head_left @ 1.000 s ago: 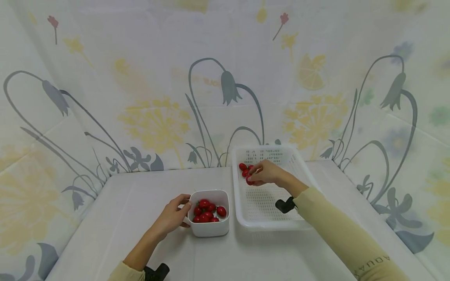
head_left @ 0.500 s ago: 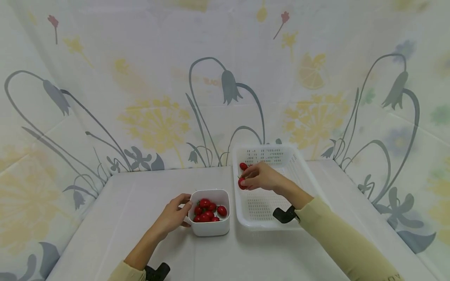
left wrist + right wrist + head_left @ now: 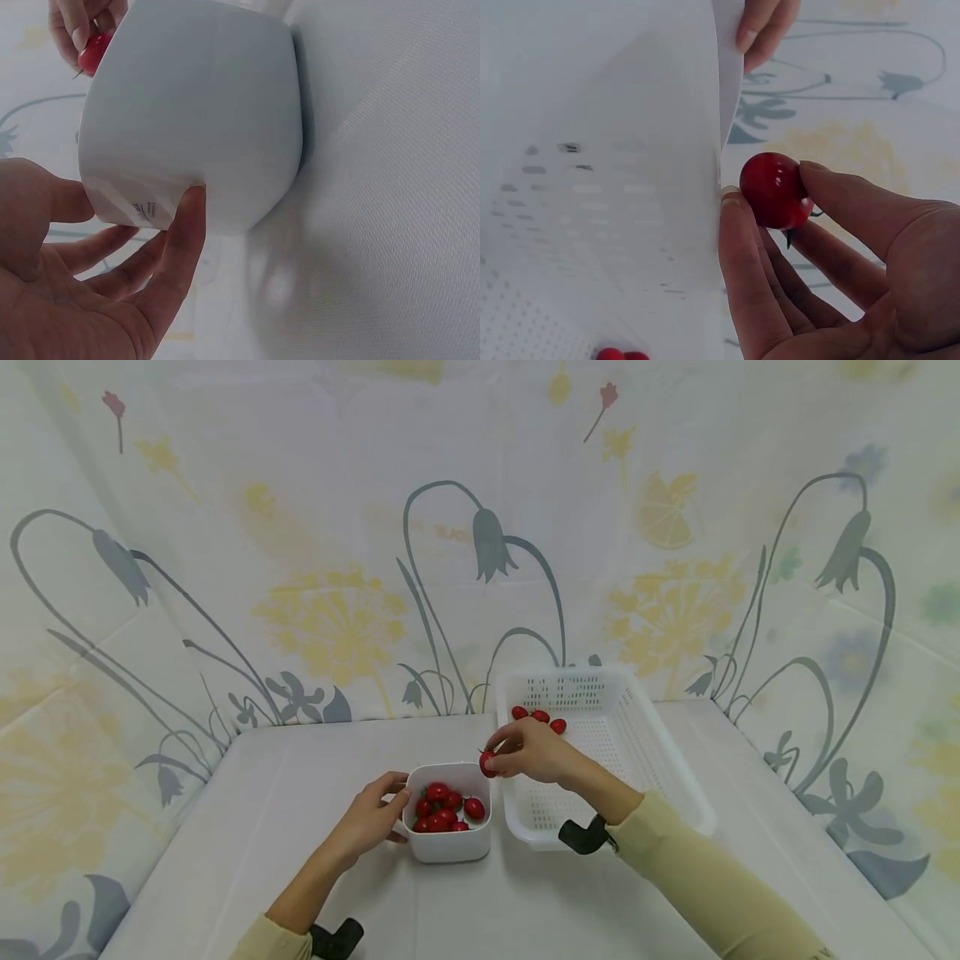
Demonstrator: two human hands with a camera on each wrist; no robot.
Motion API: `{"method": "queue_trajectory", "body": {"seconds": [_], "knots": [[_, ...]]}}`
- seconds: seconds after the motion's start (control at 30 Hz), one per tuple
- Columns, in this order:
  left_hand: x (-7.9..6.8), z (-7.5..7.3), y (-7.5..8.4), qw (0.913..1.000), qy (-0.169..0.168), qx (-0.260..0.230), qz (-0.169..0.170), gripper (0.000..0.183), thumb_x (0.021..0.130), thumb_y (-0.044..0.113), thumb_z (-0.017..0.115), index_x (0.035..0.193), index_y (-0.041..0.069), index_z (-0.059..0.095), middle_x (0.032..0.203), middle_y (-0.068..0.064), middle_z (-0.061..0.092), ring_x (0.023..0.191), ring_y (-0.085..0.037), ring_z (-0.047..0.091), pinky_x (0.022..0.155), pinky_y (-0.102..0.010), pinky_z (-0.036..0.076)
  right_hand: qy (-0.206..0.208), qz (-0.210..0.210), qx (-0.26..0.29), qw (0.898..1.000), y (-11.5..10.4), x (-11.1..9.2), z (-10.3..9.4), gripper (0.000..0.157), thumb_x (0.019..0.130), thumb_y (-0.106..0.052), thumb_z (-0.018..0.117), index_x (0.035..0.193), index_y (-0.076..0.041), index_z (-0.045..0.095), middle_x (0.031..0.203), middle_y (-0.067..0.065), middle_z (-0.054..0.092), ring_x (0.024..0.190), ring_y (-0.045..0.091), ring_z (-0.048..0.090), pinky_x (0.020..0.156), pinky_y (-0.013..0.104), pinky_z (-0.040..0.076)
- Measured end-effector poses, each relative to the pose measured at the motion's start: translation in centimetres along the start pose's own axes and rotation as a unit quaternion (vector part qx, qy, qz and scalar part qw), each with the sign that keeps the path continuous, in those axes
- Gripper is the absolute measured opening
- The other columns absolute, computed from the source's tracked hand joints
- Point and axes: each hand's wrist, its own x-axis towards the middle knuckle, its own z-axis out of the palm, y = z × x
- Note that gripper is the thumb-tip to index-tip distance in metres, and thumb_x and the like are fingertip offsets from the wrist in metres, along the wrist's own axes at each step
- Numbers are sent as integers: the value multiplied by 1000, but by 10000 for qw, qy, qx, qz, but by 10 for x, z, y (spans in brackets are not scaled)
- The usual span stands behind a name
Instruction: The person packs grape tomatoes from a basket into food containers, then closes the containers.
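In the head view my right hand (image 3: 528, 750) pinches a cherry tomato (image 3: 488, 765) between thumb and fingers, above the near-left rim of the white basket (image 3: 540, 843). Close up in the right wrist view, the held tomato (image 3: 776, 190) shows its green stem. My left hand (image 3: 367, 818) holds the left side of a white square container (image 3: 450, 849), thumb at the rim and fingertips against the outer wall. Several tomatoes (image 3: 437, 792) lie inside this container. A few tomatoes (image 3: 541, 716) sit at the basket's far-left corner.
The container and basket stand side by side on a white-covered table (image 3: 300, 777). A flower-printed cloth (image 3: 322, 527) hangs behind and at both sides. Black wrist mounts (image 3: 583, 835) are on both arms.
My right hand has moved left and nearer from inside the basket, carrying a tomato towards the container's right edge. The remaining basket tomatoes have come into view. My left hand stays put.
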Motion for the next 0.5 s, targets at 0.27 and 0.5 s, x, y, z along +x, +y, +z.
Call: {"method": "queue_trajectory", "body": {"seconds": [0.27, 0.5], "knots": [[1, 0, 0, 10000, 3, -6, -10, 31, 106, 13, 52, 136, 3, 57, 134, -20, 60, 88, -26, 66, 63, -39, 64, -57, -93, -282, 9995, -6, 7, 18, 25, 94, -15, 72, 116, -1, 72, 97, 6, 74, 89, 31, 73, 82, 40, 62], [1, 0, -1, 10000, 2, -35, -26, 31, 106, 13, 52, 135, 3, 57, 134, -20, 60, 90, -29, 67, 63, -39, 64, -87, -47, -767, 9970, -12, 12, 39, 24, 93, -16, 75, 114, -6, 74, 100, 5, 75, 89, 17, 68, 76, 35, 61]]}}
